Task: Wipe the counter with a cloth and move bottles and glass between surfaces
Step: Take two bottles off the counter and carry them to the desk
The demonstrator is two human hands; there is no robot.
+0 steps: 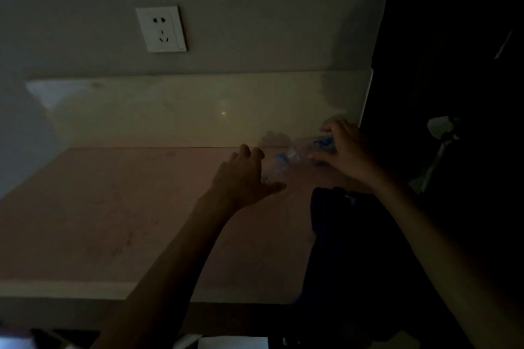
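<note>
in dim light, the right hand [344,147] grips a clear, thin-walled plastic bottle with a blue label [307,149] tilted above the pink desk [113,207], likely light and crushable, while the left hand [243,176] hovers open-fingered beside its lower end.

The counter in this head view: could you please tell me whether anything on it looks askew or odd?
The clear plastic bottle with a blue label lies tilted rather than upright, gripped by the right hand. A dark cloth sits bunched on the counter. The dim light hides spills.

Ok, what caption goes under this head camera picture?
Right hand grips a clear blue-labelled plastic bottle over the dim pinkish counter; left hand reaches beside it.
</note>
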